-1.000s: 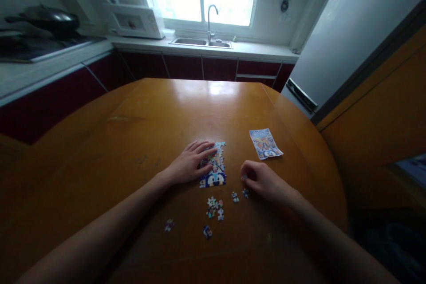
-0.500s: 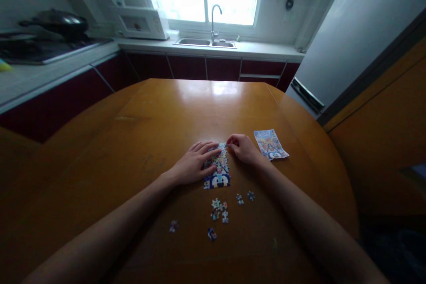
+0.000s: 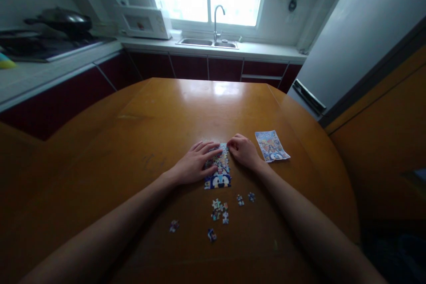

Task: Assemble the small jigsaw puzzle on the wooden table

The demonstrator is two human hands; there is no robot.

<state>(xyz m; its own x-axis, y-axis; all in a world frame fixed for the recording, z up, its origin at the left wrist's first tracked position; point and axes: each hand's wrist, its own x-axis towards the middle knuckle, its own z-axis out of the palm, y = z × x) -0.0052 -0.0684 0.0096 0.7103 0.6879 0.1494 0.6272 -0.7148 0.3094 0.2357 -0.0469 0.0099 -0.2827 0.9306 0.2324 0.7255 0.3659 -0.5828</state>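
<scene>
My left hand (image 3: 197, 163) lies flat with its fingers apart over the left side of a partly joined jigsaw puzzle (image 3: 223, 169), hiding much of it. Along the puzzle's lower edge a blue and white cartoon face shows. My right hand (image 3: 243, 151) rests at the upper right edge of the puzzle, its fingers curled and pinched together; whatever they hold is hidden. Several loose puzzle pieces (image 3: 218, 207) lie just below the puzzle, with a dark blue piece (image 3: 211, 234) nearer me and another piece (image 3: 173, 226) to the left.
A printed picture sheet (image 3: 272, 145) lies right of my right hand on the wooden table (image 3: 159, 115). Past the table are a counter with a sink (image 3: 196, 42), a microwave (image 3: 143, 22) and a wok (image 3: 63, 21). A refrigerator (image 3: 346, 40) stands at the right.
My right hand's fingers have curled in slightly more at the puzzle's upper right edge. The left hand stays in place, and the whole view has shifted a little.
</scene>
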